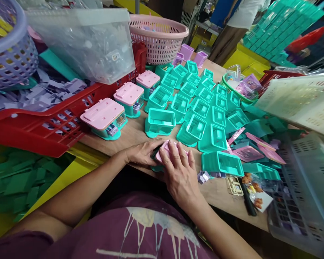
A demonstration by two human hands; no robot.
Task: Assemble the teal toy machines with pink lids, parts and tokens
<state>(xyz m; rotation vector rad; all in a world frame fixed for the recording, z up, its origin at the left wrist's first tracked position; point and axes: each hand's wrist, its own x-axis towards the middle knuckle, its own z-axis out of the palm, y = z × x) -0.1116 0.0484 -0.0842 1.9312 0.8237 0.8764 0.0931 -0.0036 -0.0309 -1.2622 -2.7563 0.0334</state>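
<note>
A: What is hidden to the right of the red crate (24, 126)?

B: The right hand (179, 172) covers most of the pink lid (166, 144) and box (157, 168), and the left hand's (142, 153) fingertips are out of sight behind them.

A: What is cut off?

B: The crate itself and, by its left end, the purple basket (13, 63). Far to the crate's right, the clear bin (310, 216) passes the edge; beyond the crate, a person in white (247, 14) loses the head.

A: And unclear?

B: The label (115, 55) on the tub (81, 39) by the crate is too small to read.
</note>
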